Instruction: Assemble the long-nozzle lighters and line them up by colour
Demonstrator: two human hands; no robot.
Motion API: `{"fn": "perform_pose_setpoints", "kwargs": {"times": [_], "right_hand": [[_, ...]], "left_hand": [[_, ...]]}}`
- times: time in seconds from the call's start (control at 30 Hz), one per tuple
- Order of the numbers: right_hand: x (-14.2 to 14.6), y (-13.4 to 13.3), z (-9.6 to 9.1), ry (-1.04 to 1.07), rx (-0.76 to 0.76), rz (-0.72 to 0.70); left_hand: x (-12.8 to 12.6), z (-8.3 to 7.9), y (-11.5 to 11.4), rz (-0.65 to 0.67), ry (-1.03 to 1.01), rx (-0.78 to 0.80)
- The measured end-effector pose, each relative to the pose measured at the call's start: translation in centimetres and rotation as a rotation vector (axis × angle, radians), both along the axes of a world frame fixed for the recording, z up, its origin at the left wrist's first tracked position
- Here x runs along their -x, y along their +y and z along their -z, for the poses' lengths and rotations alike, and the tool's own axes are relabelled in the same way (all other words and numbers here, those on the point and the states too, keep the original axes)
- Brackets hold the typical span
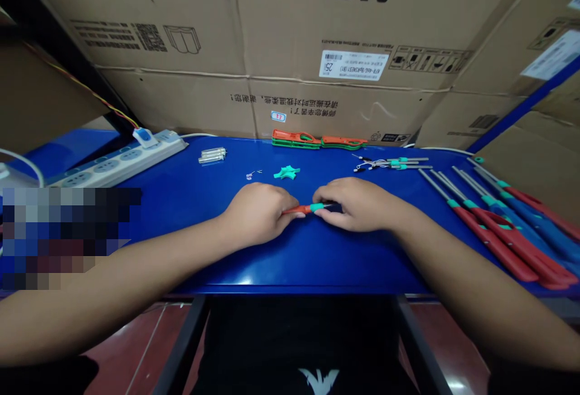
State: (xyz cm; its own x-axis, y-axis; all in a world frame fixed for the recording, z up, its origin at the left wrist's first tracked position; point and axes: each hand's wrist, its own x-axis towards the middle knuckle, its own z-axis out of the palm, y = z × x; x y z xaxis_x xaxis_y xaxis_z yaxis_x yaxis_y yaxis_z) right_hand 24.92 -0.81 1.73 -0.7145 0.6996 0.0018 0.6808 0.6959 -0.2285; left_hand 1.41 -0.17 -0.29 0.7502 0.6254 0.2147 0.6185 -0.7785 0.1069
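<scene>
My left hand [256,215] is closed around the orange handle [298,209] of a long-neck lighter, just above the middle of the blue table. A green collar [316,207] sits at the handle's right end. My right hand [357,205] pinches at the collar and at a dark, slim part [334,207] beyond it, whose kind I cannot make out. Much of the lighter is hidden in my fingers. Small green plastic pieces [287,172] lie just beyond my hands, beside tiny white parts [249,176].
Orange and green handle shells [296,139] lie stacked at the back. Metal tubes [410,166] with wires are behind my right hand. Red and blue long-neck lighters [502,238] line the right side. Silvery cylinders [212,156] and a power strip [118,162] are left; a cardboard sheet [281,44] stands behind.
</scene>
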Motion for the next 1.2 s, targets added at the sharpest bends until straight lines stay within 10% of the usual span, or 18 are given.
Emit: {"fn": "perform_pose_setpoints", "kwargs": {"times": [0.27,0.63,0.83,1.07,1.2], "right_hand": [[0.7,-0.5,0.4,-0.016,-0.233,-0.048],[2.1,-0.3,2.6,-0.034,-0.66,-0.207],[2.1,-1.3,0.2,0.299,-0.7,0.18],[5.2,-1.4,2.2,0.574,0.123,0.254],[6.4,-1.1,3.5,0.539,0.145,0.224]], "left_hand": [[0.5,-0.5,-0.3,-0.026,-0.05,-0.157],[0.6,-1.0,1.2,-0.036,-0.274,0.259],[0.8,-1.1,2.8,-0.165,-0.828,0.576],[-0.8,-0.3,2.7,-0.215,-1.536,0.846],[-1.5,0.4,2.1,-0.178,-1.56,0.905]]}}
